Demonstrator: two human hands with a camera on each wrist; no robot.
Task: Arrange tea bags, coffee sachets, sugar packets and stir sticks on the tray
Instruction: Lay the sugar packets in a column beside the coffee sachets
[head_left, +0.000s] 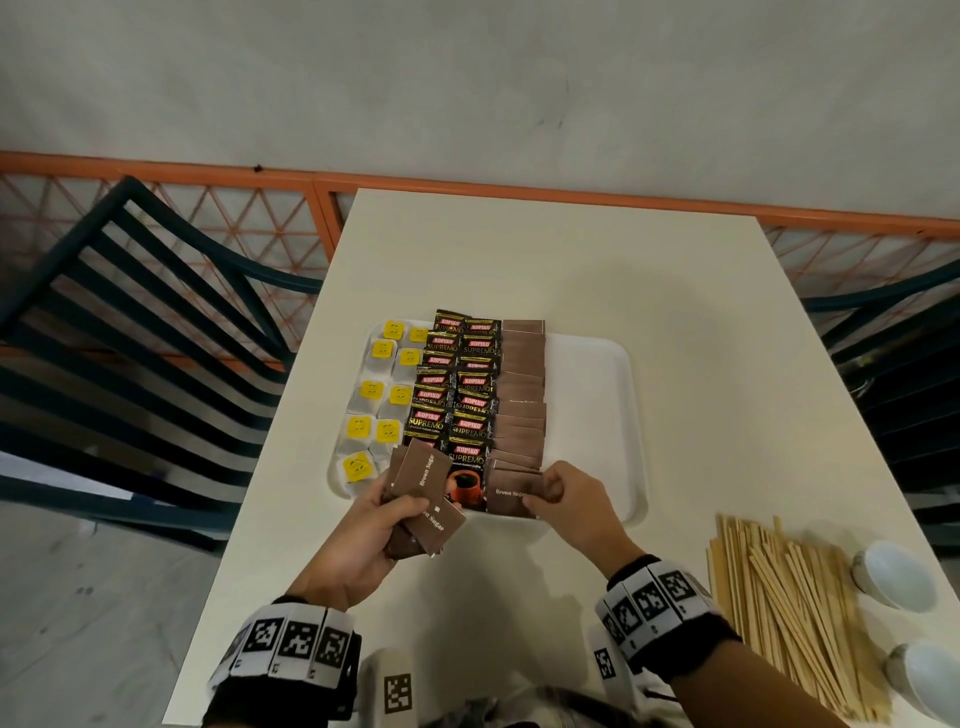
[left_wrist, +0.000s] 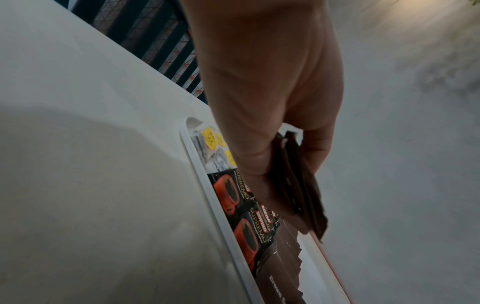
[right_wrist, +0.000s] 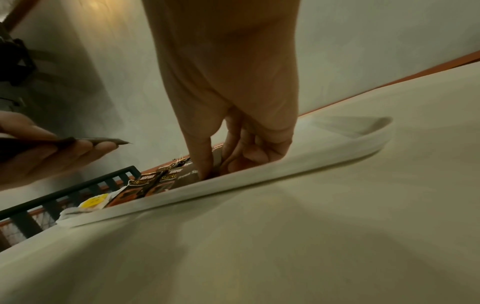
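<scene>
Right hand (head_left: 566, 501) pinches one brown paper sugar packet (head_left: 514, 496) between thumb and curled fingers, laying it at the near end of the sugar column, just inside the near edge of the white rectangular plastic tray (head_left: 597, 395); in the right wrist view the fingertips (right_wrist: 205, 174) press down right behind the tray's near rim. Left hand (head_left: 374, 530) grips a small fanned stack of spare brown sugar packets (head_left: 423, 512), held above the tray's near edge over the near ends of the tea and coffee rows.

By my reading the task is well past halfway. Two columns of white tea bags with yellow tags (head_left: 376, 395) fill the tray's left edge, two columns of black coffee sachets (head_left: 457, 395) sit beside them, and a column of brown sugar packets (head_left: 522, 395) runs from the far edge to the near edge, overlapping like shingles. The right part of the tray holds nothing. What remains, I judge, is placing the spare packets and then moving the pale wooden stir sticks (head_left: 789, 613), which lie in a loose heap on the cream table (head_left: 519, 260) near its right edge, well apart from the tray and beside two small white cups (head_left: 893, 577).
</scene>
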